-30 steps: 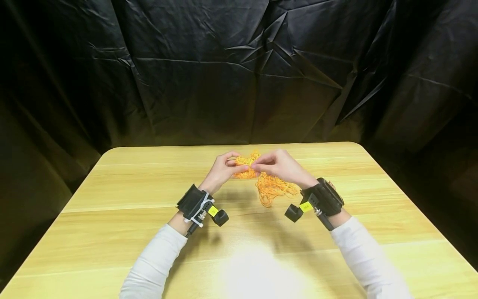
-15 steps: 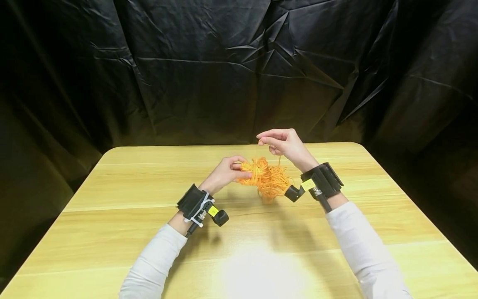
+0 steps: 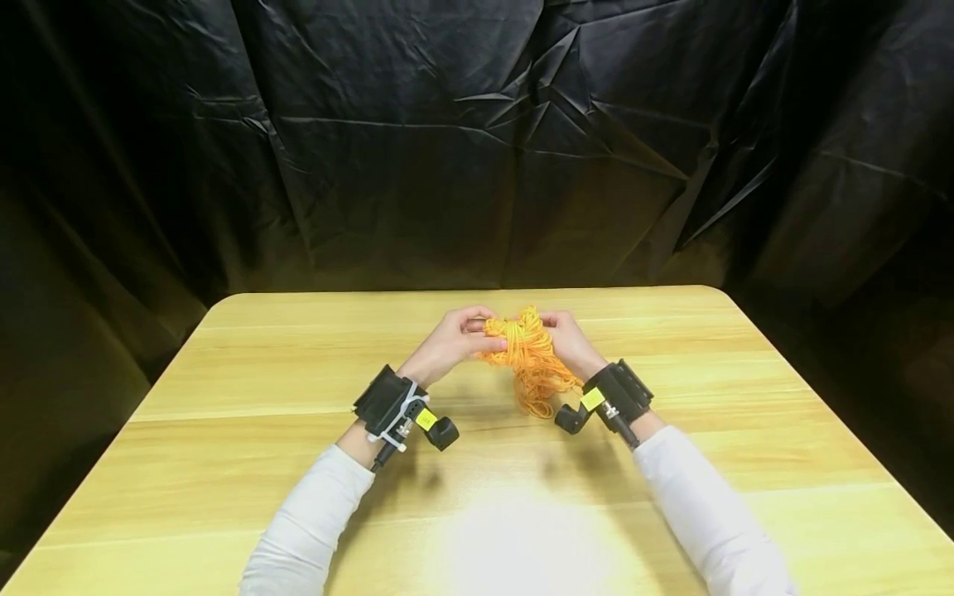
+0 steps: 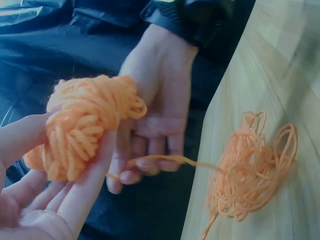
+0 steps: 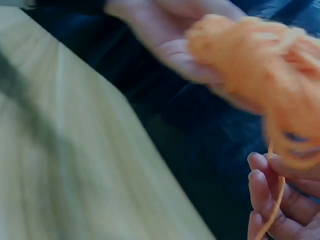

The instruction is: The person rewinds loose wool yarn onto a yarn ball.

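My left hand (image 3: 445, 343) grips a bundle of orange yarn (image 3: 514, 338), wrapped round its middle, above the table. Its thumb and fingers press the bundle from both sides in the left wrist view. Just right of the bundle is my right hand (image 3: 570, 341), its fingertips partly hidden behind the yarn in the head view. A single yarn strand (image 4: 170, 158) runs through its curled fingers, and in the right wrist view that strand (image 5: 276, 205) is pinched near the fingertips. From there it leads to a loose heap of orange yarn (image 4: 245, 175) on the table.
A light wooden table (image 3: 298, 463) lies under both hands, with a bright glare near its front. Black sheeting (image 3: 387, 199) hangs behind the far edge. Each wrist carries a black strap with a small camera (image 3: 440, 432).
My right hand rose from the bundle, drawing the strand up, then came down to the bundle's right side and behind it. My left hand kept its grip, and the bundle shifted slightly right.
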Tool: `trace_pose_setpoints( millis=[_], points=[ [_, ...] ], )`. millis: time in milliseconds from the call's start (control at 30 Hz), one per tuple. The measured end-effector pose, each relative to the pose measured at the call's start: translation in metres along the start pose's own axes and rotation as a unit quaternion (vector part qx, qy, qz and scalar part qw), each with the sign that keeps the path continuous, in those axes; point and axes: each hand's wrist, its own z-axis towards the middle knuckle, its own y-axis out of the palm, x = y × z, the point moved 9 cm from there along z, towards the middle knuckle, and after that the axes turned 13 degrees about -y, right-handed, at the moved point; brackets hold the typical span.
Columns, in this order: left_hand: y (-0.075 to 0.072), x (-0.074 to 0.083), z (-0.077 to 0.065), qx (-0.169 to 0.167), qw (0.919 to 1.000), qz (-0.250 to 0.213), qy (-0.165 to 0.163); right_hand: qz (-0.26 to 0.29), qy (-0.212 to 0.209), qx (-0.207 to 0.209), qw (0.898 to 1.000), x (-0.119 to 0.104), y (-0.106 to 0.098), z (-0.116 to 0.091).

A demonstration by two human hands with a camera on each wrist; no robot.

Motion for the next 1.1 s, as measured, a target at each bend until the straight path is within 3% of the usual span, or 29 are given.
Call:
trace_pose_setpoints(
  millis=[300,500,833,1100],
  points=[
    [-0.014,0.002,0.0,0.074,0.9969,-0.019,0.02,-0.002,-0.025,-0.067,0.997,0.002,0.029,-0.016],
    [-0.018,-0.001,0.001,0.084,0.9948,-0.057,0.011,-0.038,-0.04,-0.128,0.99,-0.008,0.043,-0.025],
    [-0.024,-0.005,0.001,0.11,0.9931,-0.04,0.007,-0.108,-0.102,-0.198,0.969,-0.043,0.051,-0.029],
    [-0.024,-0.008,0.0,0.116,0.993,-0.02,-0.009,-0.162,-0.132,-0.193,0.959,-0.084,0.038,-0.024]
  ],
)
